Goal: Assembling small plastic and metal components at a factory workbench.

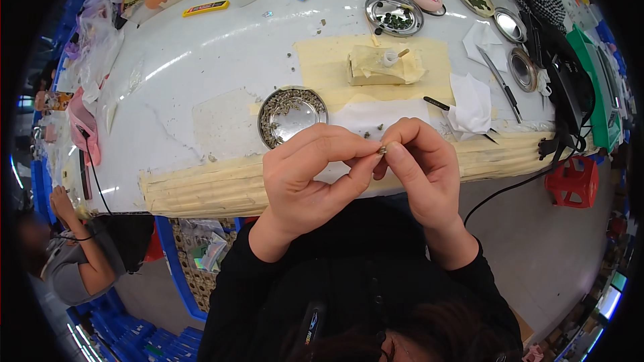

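My left hand [315, 174] and my right hand [424, 171] meet over the table's near edge, thumbs and fingertips pinched together. Between them is a tiny grey-gold piece [382, 150], mostly covered by the fingers, so its kind does not show. Just beyond my left hand sits a round metal dish [292, 119] partly filled with many small grey pieces [276, 110]. A loose small piece [380, 126] lies on white paper [355, 114] behind my fingertips. Dark tweezers [436, 103] rest beside a crumpled white tissue [467, 104], right of my right hand.
Past the paper stands a tape-covered block [382, 67] holding a small white cup [390, 59]. Farther back is a metal plate of dark green bits [396, 15]. A yellow cutter knife [206, 8] lies far left. At left, another person's arm [94, 265] shows; a red stool [571, 182] stands right.
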### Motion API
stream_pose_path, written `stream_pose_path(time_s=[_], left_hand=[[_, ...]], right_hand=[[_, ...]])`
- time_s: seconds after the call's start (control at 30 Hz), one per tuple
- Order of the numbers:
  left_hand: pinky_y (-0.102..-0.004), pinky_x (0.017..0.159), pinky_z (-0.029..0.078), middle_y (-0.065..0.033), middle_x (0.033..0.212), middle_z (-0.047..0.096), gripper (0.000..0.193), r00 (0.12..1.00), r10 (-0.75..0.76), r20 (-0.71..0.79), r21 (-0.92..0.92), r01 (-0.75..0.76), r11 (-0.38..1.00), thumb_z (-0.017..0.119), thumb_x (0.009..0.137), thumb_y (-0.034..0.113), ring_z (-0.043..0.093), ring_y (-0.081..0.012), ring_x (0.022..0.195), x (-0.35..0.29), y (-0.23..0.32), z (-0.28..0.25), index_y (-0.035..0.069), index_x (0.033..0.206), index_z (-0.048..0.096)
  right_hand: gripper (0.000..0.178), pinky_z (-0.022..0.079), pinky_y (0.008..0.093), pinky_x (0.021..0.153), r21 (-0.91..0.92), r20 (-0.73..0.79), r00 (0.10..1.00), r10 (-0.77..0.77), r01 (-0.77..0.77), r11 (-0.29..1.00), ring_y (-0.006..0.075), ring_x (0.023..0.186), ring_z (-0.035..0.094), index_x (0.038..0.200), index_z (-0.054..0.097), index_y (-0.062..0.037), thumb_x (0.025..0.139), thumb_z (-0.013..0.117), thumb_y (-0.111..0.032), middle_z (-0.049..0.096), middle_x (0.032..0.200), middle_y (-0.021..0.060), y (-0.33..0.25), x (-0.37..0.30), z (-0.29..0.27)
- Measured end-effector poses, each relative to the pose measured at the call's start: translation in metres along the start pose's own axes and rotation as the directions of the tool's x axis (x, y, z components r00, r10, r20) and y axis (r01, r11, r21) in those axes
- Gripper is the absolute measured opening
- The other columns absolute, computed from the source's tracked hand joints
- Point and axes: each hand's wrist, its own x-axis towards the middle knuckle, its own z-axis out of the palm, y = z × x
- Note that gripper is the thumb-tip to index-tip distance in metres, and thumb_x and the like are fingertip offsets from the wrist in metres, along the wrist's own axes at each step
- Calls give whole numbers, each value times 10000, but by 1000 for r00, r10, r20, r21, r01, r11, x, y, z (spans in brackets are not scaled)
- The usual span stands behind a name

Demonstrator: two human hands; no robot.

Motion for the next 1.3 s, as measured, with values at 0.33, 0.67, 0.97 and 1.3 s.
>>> stream_pose_path(time_s=[0.33, 0.67, 0.97, 1.3], left_hand=[[-263, 583, 524, -91, 809, 678, 237, 993, 113, -36, 101, -109, 989, 784, 711, -42, 665, -173, 682, 5, -3, 3, 2, 932, 710], [-256, 633, 478, -102, 860, 668, 249, 996, 49, 70, 53, -53, 997, 748, 747, -55, 635, -168, 745, 7, 0, -2, -12, 989, 708], [-263, 636, 529, -74, 885, 668, 249, 993, 10, 120, -16, -9, 1000, 738, 756, -35, 668, -161, 756, 5, -3, -6, 58, 987, 743], [-260, 629, 523, -84, 858, 666, 174, 997, 41, 71, 10, -42, 999, 743, 765, -30, 665, -166, 726, 3, -1, -4, 10, 931, 712]], right_hand=[[78, 477, 221, 709, -8, 24, 1000, -9, 9, 1000, 72, 764, 559, 971, 547, 0, 980, 545, -77, 591, 862, 22, 2, 4, -2], [127, 462, 237, 703, -36, 50, 997, 64, -62, 997, 92, 759, 544, 958, 537, 1, 988, 503, -118, 580, 855, 40, -5, 3, -3], [168, 448, 238, 697, -44, 77, 992, 102, -99, 994, 86, 750, 517, 940, 525, -11, 1005, 457, -150, 556, 843, 33, -6, 0, -4], [136, 448, 214, 706, -30, 109, 992, 58, -55, 998, 54, 761, 502, 965, 504, -23, 1018, 474, -145, 549, 851, 11, -2, -3, -3]])
